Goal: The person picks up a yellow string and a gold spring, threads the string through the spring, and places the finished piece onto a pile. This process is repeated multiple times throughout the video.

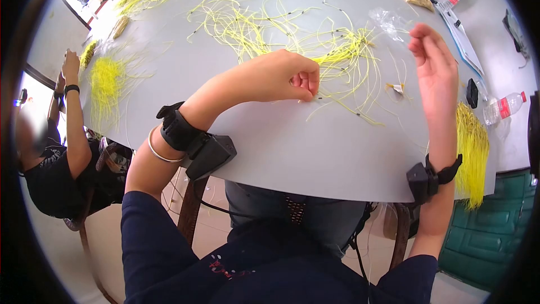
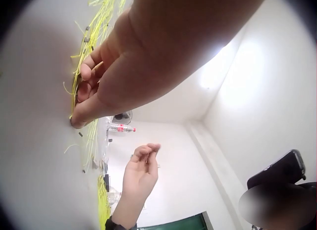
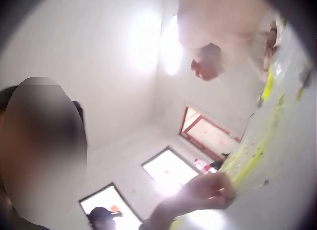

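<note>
My left hand (image 1: 284, 76) is low over the table, fingers curled and fingertips right at the tabletop. In the left wrist view its thumb and fingers pinch at a thin yellow strand (image 2: 75, 89). A loose tangle of yellow strands (image 1: 242, 34) with small dark pieces along them spreads just beyond that hand. My right hand (image 1: 436, 65) is raised at the table's right side, fingers bent and fingertips close together. From those fingertips a fine pale strand (image 3: 232, 95) runs down toward the table in the right wrist view.
Bundled yellow strands (image 1: 471, 157) hang over the table's right edge, near a bottle (image 1: 503, 108), a black object (image 1: 472, 93) and a clipboard (image 1: 464, 42). Clear plastic (image 1: 388, 22) and a small tag (image 1: 397, 88) lie right of the tangle. Another person (image 1: 62, 152) sits left, beside a yellow bundle (image 1: 107, 84).
</note>
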